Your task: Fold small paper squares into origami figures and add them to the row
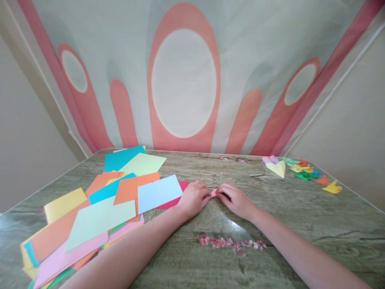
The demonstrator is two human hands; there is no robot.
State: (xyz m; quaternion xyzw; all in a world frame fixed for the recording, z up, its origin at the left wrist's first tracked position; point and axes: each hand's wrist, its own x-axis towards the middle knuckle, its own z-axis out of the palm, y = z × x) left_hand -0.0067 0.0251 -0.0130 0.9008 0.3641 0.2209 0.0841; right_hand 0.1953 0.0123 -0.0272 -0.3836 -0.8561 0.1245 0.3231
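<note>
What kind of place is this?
Probably an indoor craft spot, home or classroom unclear: coloured sheets and folded-paper pieces on a wood-grain table, with a printed backdrop behind it.

The wood-grained tabletop looks smooth and glossy, the coloured sheets, pink piece and origami figures look like matt paper, and the backdrop resembles faintly creased cloth

The left hand and right hand hid most of the pink paper. At seven o'clock, a pale blue sheet and the left hand covered part of a red sheet. Detail on the folded papers at three o'clock was too small to tell. The lower edge cut off the bench at six.
</note>
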